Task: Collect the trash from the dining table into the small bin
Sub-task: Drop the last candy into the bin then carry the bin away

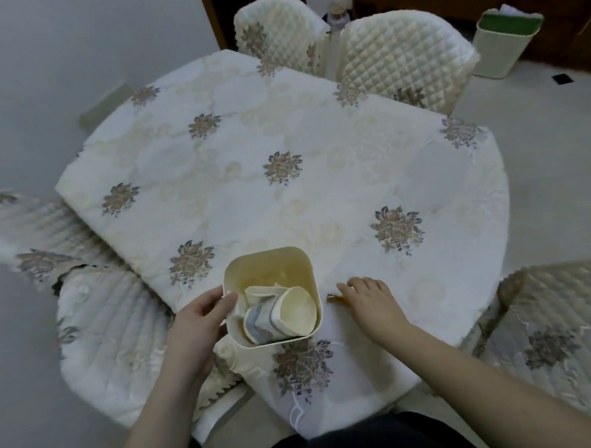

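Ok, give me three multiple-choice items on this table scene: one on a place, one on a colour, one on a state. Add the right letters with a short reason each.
1. Where does the small bin stand?
A. on the floor by the wall
B. on the table's near edge, between the two hands
C. on a chair seat

2. What colour is the small scrap beside the right hand?
A. amber-brown
B. bright blue
C. green

3. What is the left hand doing?
A. resting flat on the tablecloth
B. hanging off the table
C. gripping the bin's left wall

Key: 1 B, the bin sits on the tablecloth between both hands. 2 A, the scrap looks amber-brown against the white cloth. 3 C, the thumb hooks over the rim and the fingers lie against the wall.
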Action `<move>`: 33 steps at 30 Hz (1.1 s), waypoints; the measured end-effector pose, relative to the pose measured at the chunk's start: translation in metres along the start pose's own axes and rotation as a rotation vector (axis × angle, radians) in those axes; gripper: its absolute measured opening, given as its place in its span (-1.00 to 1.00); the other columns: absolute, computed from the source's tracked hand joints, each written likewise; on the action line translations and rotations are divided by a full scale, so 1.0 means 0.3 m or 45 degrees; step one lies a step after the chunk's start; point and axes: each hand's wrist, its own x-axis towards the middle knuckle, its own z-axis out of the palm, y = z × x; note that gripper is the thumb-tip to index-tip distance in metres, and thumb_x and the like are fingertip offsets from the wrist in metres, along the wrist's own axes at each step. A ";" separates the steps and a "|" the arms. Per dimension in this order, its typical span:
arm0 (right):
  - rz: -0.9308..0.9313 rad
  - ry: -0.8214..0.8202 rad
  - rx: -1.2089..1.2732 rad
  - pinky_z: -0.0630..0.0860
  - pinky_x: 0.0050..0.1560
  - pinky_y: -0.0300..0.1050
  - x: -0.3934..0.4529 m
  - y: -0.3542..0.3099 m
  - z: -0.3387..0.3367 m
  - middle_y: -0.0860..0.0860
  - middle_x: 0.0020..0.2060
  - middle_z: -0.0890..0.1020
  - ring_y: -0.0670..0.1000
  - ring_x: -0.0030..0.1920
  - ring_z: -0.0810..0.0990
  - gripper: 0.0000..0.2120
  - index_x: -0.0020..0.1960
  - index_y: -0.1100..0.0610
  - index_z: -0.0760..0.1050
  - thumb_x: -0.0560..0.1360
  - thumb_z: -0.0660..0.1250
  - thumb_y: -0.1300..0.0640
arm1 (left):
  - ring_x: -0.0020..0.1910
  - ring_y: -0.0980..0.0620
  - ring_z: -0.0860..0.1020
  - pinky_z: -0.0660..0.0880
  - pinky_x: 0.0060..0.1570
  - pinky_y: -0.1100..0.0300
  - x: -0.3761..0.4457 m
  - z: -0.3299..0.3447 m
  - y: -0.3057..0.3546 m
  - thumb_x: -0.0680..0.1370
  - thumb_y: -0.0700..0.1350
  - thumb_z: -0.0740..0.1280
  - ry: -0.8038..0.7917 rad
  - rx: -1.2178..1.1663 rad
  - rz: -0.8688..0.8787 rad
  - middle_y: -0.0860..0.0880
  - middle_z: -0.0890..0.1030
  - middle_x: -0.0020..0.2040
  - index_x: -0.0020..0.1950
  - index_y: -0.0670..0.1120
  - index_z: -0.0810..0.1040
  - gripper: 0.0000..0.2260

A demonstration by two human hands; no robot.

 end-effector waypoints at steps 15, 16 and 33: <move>0.181 -0.088 0.413 0.48 -0.15 -0.04 0.003 0.021 -0.053 0.06 -0.03 0.57 0.09 -0.08 0.56 -0.77 0.19 0.08 0.42 0.54 0.20 0.10 | -0.15 -0.03 0.73 0.67 -0.12 0.05 -0.045 -0.015 -0.045 0.55 -0.24 0.44 0.061 -0.030 0.030 -0.18 0.77 -0.06 0.13 -0.15 0.72 -0.83; 0.221 -0.045 0.565 0.48 -0.21 -0.10 -0.007 0.022 -0.079 0.03 -0.08 0.59 0.03 -0.14 0.57 -0.75 0.20 0.06 0.44 0.53 0.23 0.07 | -0.17 -0.02 0.72 0.67 -0.17 0.09 -0.045 -0.011 -0.046 0.55 -0.24 0.44 0.055 -0.036 0.031 -0.18 0.77 -0.07 0.11 -0.13 0.72 -0.84; -0.128 0.291 0.727 0.49 -0.18 -0.26 -0.193 -0.174 -0.511 -0.14 -0.21 0.58 -0.13 -0.20 0.55 -0.86 -0.07 -0.07 0.51 0.43 0.44 -0.01 | -0.11 -0.12 0.60 0.55 0.16 -0.33 -0.072 0.037 -0.045 0.45 -0.09 0.54 -0.012 0.046 0.017 -0.38 0.66 0.08 0.21 -0.14 0.69 -0.66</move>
